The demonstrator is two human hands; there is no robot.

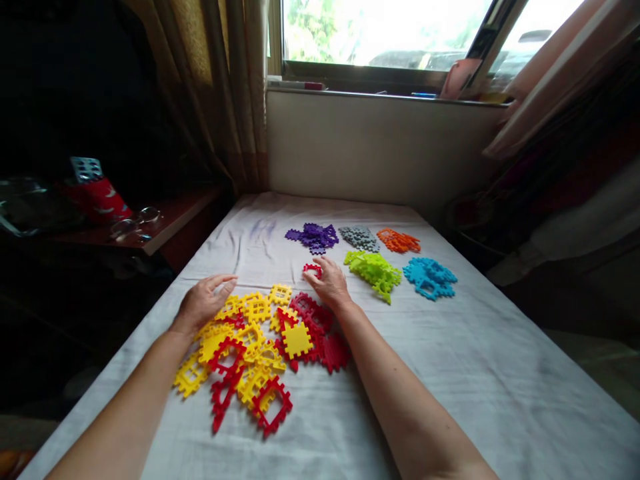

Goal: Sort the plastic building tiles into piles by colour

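Between the thumb and fingers of my right hand (pixel 329 283) is a small red interlocking plastic piece (pixel 311 269), just above the far side of the mixed pile. My left hand (pixel 204 303) hovers at the pile's left edge, fingers stretched out and holding nothing. Below and between my hands lie yellow interlocking pieces (pixel 257 308), several with window-like openings. Among them are red pieces (pixel 273 408), some framed and some pointed. A solid yellow square (pixel 297 340) rests on top of the dark red pieces (pixel 335 352) at the pile's right side.
Sorted heaps sit farther back on the sheet-covered surface (pixel 450 373): purple (pixel 315 235), grey (pixel 360 238), orange (pixel 399 240), lime green (pixel 374 272) and blue (pixel 430 277). At left, a wooden ledge (pixel 165 223) holds glasses (pixel 135 225) and a red container (pixel 103 200). A wall and window stand behind.
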